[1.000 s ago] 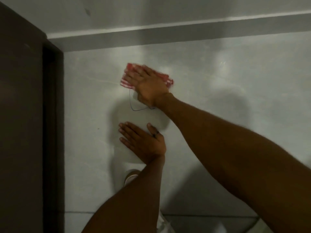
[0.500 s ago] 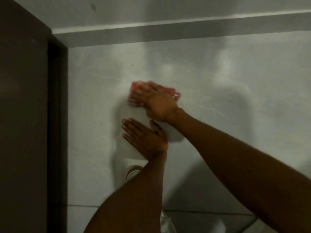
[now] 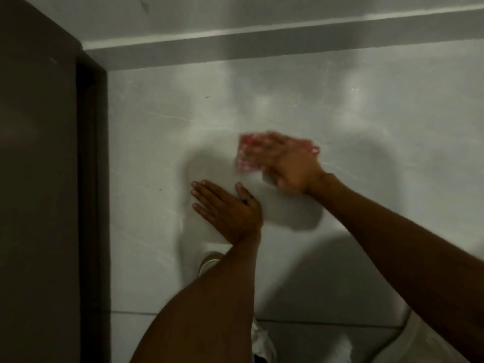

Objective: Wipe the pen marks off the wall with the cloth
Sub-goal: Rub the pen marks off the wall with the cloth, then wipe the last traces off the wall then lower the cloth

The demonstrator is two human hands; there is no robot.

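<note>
A red and white cloth (image 3: 247, 153) is pressed flat against the pale grey wall (image 3: 379, 121) under my right hand (image 3: 290, 166), which is blurred with motion. My left hand (image 3: 227, 208) rests flat on the wall just below and to the left, fingers spread, holding nothing. No pen mark shows on the wall around the cloth; the patch under my right hand is hidden.
A dark brown door frame (image 3: 89, 179) runs down the left side. A light ledge (image 3: 262, 35) crosses the wall above. A shoe tip (image 3: 209, 260) shows on the floor below my left forearm.
My right hand has slid the cloth down the wall and to the right over the blue pen line, which no longer shows. My left hand has stayed planted.
</note>
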